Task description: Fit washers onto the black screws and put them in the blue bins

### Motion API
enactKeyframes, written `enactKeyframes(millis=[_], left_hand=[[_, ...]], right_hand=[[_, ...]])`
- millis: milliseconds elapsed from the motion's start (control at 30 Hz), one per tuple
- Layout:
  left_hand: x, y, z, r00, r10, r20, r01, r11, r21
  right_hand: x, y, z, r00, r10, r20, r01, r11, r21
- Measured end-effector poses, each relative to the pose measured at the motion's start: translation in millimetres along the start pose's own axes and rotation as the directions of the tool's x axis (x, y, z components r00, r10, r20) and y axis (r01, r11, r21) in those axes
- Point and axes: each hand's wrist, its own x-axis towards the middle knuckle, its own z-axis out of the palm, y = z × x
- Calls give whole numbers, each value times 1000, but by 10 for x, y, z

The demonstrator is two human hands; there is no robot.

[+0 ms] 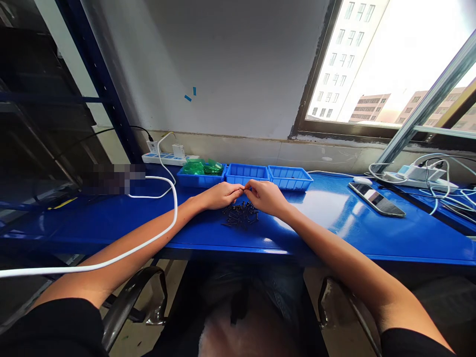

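Note:
My left hand (220, 195) and my right hand (265, 197) meet fingertip to fingertip above a pile of several small black screws (241, 214) on the blue table (334, 218). Both hands pinch a tiny dark part between thumb and fingers; what exactly it is stays too small to tell. Just behind the hands stand three blue trays in a row: the left tray (201, 179) holds green plastic bags (203, 167), the middle tray (247, 174) and the right tray (290, 177) look nearly bare.
A white cable (169, 218) loops over my left forearm from a power strip (165, 158) at the wall. A phone (376, 199) lies to the right, with a white mouse (362, 180), another power strip and tangled cables (427, 176) beyond. Dark shelving stands at left.

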Motion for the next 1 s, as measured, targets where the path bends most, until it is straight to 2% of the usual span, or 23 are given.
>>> enactKeyframes(millis=[167,467,667,867,1000], left_hand=[[2,13,-3,1000,-16,-3,16,1000,-9],[-11,43,-11,993,-80,-90,91,987,129],[-10,11,-7,991,-72,-112,85,989,117],[-9,14,-8,989,-104,-108,116,987,111],[-13,22,-6,996,-59,-71,64,995,73]], right_hand=[[1,-18,-3,1000,8,4,-8,1000,26],[6,-19,2,1000,15,-9,-15,1000,23],[1,-22,3,999,33,-19,-33,999,21],[-5,-30,-3,999,51,-19,-50,998,23],[-3,-32,-6,998,54,-13,-54,999,2]])
